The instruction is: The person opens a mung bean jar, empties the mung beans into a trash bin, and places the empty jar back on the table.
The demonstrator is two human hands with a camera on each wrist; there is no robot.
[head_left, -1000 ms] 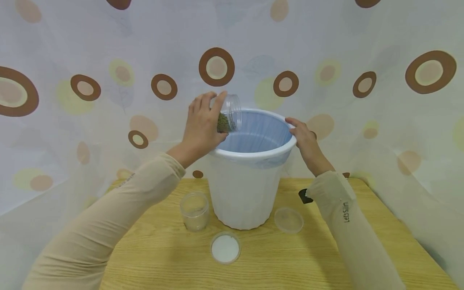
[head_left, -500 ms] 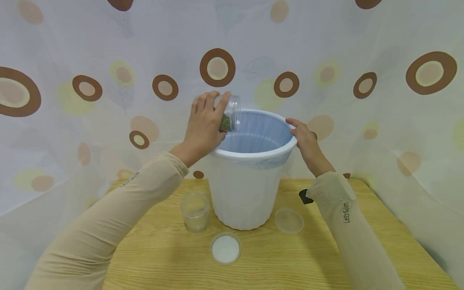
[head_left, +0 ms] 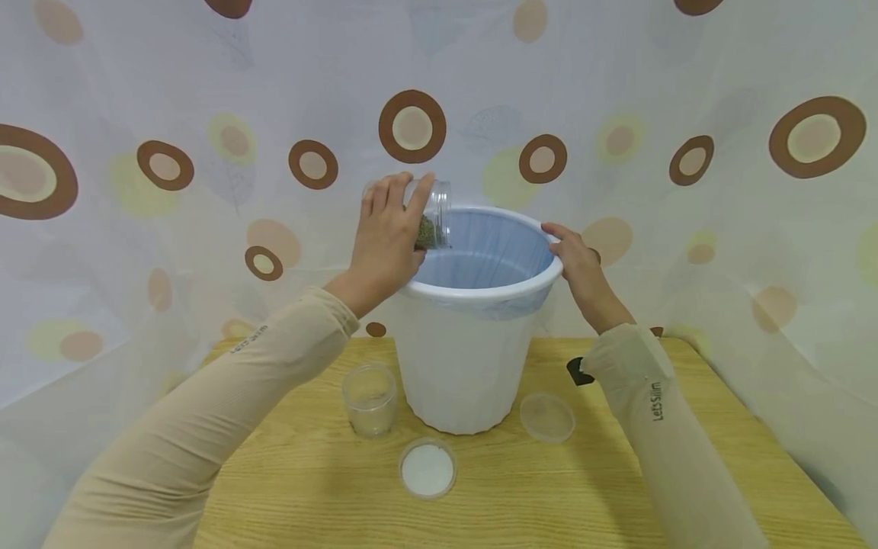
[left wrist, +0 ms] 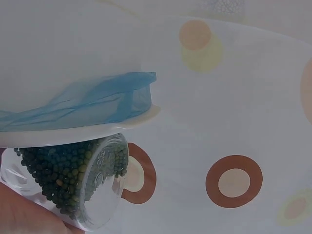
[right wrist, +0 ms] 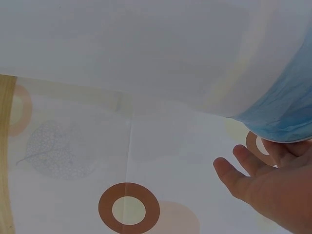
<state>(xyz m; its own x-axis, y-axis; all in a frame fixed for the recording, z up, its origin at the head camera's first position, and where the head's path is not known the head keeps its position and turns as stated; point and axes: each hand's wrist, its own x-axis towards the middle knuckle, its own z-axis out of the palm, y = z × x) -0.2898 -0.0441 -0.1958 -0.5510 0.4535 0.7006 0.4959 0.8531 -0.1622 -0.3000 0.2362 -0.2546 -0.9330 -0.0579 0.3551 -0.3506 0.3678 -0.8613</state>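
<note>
My left hand (head_left: 387, 232) grips a clear plastic jar (head_left: 439, 202) lying on its side above the left rim of a white bin (head_left: 463, 374). Small round green beans (left wrist: 61, 170), like mung beans, lie along the jar's lower side, and its mouth points right over the bin. On the opposite side, my right hand (head_left: 579, 271) holds the bin's rim, with some fingers (right wrist: 229, 175) stretched out free below it in the right wrist view. A bluish plastic liner (head_left: 504, 240) covers the bin's inside and folds over the rim. The bin's bottom is hidden.
On the wooden table (head_left: 329, 503) stand an uncovered clear jar (head_left: 370, 404) left of the bin and a round container with a white top or contents (head_left: 427, 470) in front. A clear lid (head_left: 547, 417) and a black piece (head_left: 579, 371) lie to the right. A patterned sheet hangs behind.
My left hand shifts slightly right, then stays nearly still, while the jar's mouth turns a little and ends slightly further left. The right hand and the bin stay put.
</note>
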